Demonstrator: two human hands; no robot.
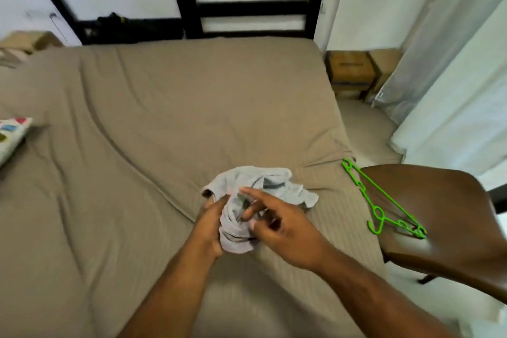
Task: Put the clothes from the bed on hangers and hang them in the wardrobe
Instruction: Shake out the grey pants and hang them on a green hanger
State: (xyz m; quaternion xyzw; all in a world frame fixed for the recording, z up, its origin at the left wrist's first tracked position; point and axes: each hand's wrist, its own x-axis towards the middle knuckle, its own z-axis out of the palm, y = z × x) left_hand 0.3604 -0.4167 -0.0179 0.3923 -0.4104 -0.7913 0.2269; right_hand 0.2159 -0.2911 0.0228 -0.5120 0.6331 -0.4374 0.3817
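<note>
Garment [274, 181], one, grey: left hand [210, 223] grips, right hand [285, 233] pinches; one green hanger [361, 187].

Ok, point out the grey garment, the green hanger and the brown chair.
grey garment [247, 175]: head view, upper bunched fold.
green hanger [382, 218]: head view, neck below the hook.
brown chair [452, 214]: head view, bare curved wooden surface.
</note>
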